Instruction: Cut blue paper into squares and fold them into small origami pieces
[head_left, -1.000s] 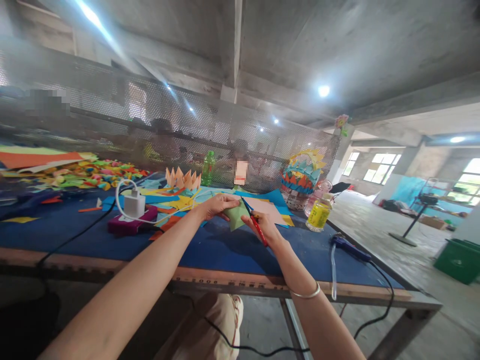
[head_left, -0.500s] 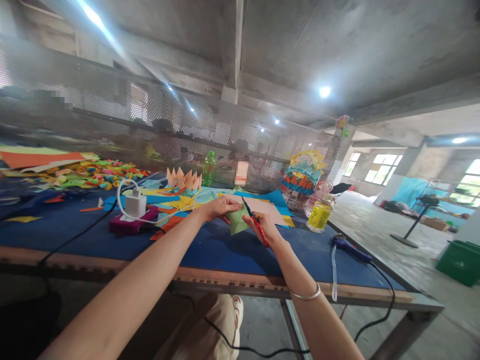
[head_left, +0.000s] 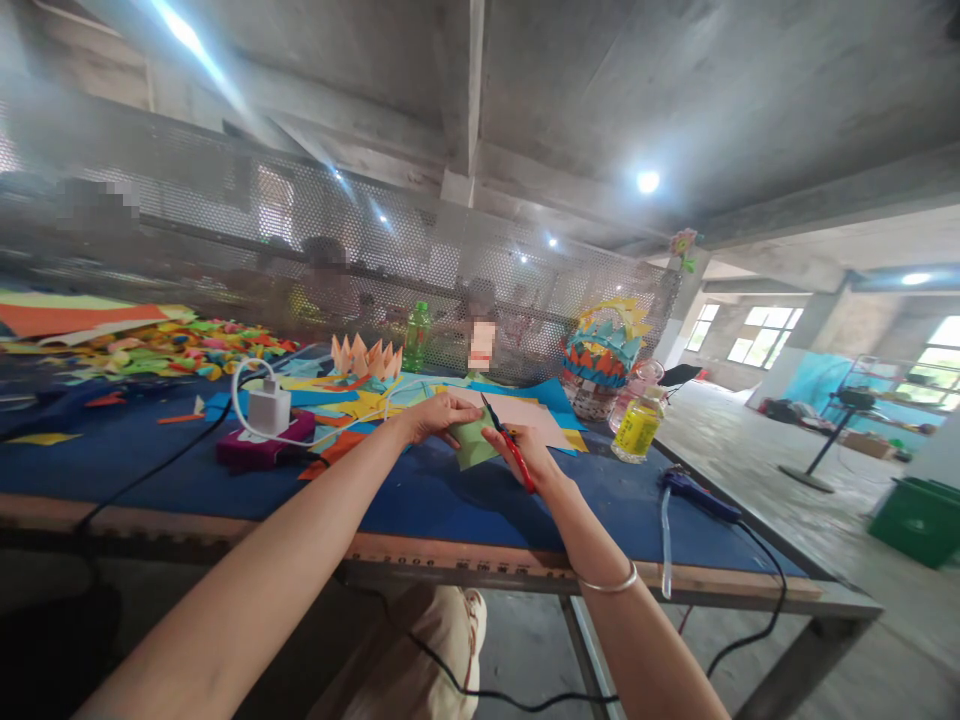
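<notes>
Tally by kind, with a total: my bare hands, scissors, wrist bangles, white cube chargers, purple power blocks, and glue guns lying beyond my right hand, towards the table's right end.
Bare hands (left hand, right hand): 2
Red-handled scissors: 1
Silver metal bangle: 1
White cube charger: 1
Purple power block: 1
Blue glue gun: 1
Total: 7

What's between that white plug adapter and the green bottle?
A spiky peach paper piece, with flat coloured paper lying in front of it, as the head camera's view shows.
</notes>
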